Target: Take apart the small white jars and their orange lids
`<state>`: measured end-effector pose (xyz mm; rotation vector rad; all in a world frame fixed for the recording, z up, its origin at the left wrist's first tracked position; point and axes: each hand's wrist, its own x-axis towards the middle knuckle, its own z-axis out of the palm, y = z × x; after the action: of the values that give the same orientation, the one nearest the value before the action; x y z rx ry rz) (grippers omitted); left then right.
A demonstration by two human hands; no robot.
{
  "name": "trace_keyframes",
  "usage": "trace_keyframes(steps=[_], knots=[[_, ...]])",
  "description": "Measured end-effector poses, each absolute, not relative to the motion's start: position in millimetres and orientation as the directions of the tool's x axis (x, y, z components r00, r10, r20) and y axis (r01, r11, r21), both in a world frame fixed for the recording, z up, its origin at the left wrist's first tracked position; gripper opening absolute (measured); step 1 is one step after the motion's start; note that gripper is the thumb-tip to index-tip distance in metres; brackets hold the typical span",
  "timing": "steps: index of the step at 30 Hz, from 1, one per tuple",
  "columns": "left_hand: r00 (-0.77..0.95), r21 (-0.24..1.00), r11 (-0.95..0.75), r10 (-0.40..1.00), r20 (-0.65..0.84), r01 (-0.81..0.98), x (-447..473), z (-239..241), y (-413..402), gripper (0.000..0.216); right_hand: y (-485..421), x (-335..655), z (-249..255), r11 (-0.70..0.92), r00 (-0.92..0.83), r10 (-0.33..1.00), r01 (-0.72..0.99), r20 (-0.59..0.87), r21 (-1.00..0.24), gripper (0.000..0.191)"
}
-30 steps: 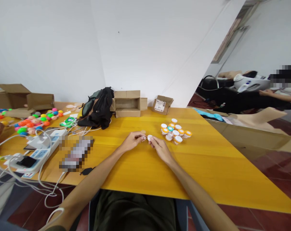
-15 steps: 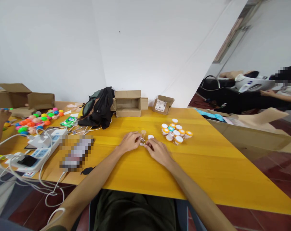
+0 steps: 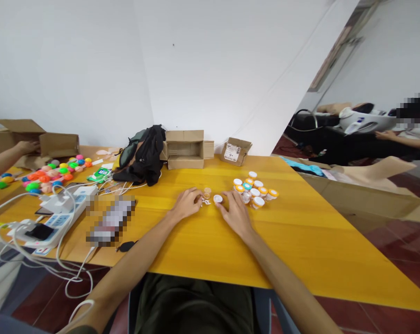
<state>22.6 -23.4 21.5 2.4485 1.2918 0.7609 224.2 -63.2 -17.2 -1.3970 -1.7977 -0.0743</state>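
Note:
Near the middle of the table, my left hand rests with its fingers curled together at the edge of some small white pieces. Whatever lies between its fingertips is too small to make out. A clear round lid or cup sits just behind these pieces. My right hand has thumb and fingers apart, with the thumb close to a round white lid lying on the table. Beyond its fingers stands a cluster of small clear jars with white, orange and teal lids.
A power strip with white cables and a phone lie left. Behind are a black bag, an open cardboard box and a smaller box. Another person's arm reaches over colourful balls at far left.
My right hand has moved right and slightly forward, away from the small white pieces and beside the white lid. My left hand has barely moved. The other person's arm now reaches toward the left box.

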Motion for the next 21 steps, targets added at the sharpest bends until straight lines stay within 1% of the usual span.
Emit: trace_keyframes(steps=[2, 5, 7, 10, 13, 15, 18, 21], knots=[[0.473, 0.459, -0.594, 0.804, 0.36, 0.661, 22.4, 19.4, -22.5, 0.021, -60.2, 226.3, -21.8, 0.367, -0.04, 0.783, 0.836, 0.621, -0.408, 0.021], [0.498, 0.445, -0.659, 0.751, 0.434, 0.606, 21.8, 16.4, -22.0, 0.021, -58.5, 226.4, -23.8, 0.369, -0.062, 0.801, 0.834, 0.596, -0.41, 0.015], [0.521, 0.433, -0.713, 0.699, 0.489, 0.551, 21.9, 15.5, -22.7, 0.021, -59.2, 225.2, -21.6, 0.38, -0.063, 0.807, 0.817, 0.587, -0.434, 0.011], [0.555, 0.417, -0.772, 0.635, 0.537, 0.48, 23.5, 16.3, -25.7, 0.019, -62.4, 222.5, -15.5, 0.401, -0.054, 0.82, 0.764, 0.569, -0.506, 0.011], [0.584, 0.426, -0.79, 0.613, 0.532, 0.441, 26.6, 18.9, -30.0, 0.015, -66.8, 219.4, -10.3, 0.416, -0.067, 0.852, 0.688, 0.519, -0.595, 0.013], [0.602, 0.45, -0.787, 0.614, 0.51, 0.421, 28.3, 20.4, -32.6, 0.017, -69.5, 217.6, -8.2, 0.424, -0.092, 0.868, 0.65, 0.488, -0.63, 0.017], [0.62, 0.492, -0.773, 0.624, 0.475, 0.401, 29.3, 21.2, -34.3, 0.02, -72.1, 215.8, -6.0, 0.448, -0.129, 0.867, 0.622, 0.481, -0.641, 0.022], [0.622, 0.541, -0.749, 0.641, 0.449, 0.381, 28.9, 20.5, -33.9, 0.021, -72.9, 215.0, -4.5, 0.475, -0.148, 0.858, 0.594, 0.492, -0.65, 0.021]])
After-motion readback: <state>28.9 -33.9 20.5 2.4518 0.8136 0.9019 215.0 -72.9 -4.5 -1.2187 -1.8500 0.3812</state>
